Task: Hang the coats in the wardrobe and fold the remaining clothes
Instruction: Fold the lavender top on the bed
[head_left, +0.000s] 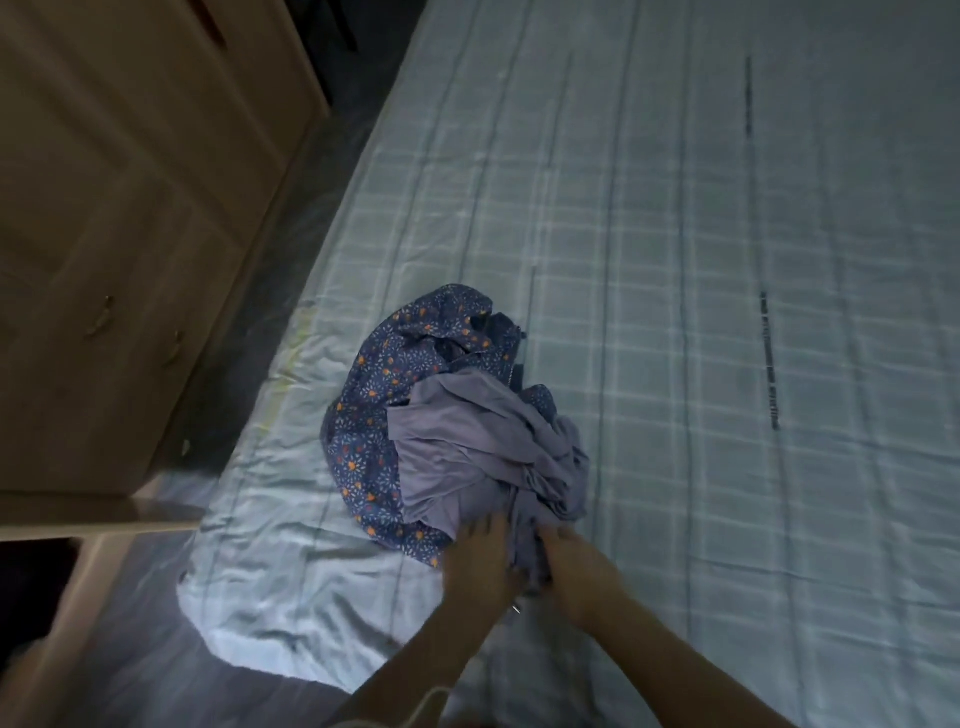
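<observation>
A crumpled heap of clothes lies near the corner of the bed. On top is a plain lavender garment; under and behind it is a dark blue floral garment. Both my hands are at the heap's near edge. My left hand lies on the lavender cloth with its fingers spread over it. My right hand has its fingers dug into the same cloth and gathers a bunch of it. The fingertips of both hands are partly hidden in the folds.
The bed has a pale blue checked cover and stretches away to the right. A beige wardrobe with door handles stands on the left across a narrow strip of dark floor. A low ledge juts out at lower left.
</observation>
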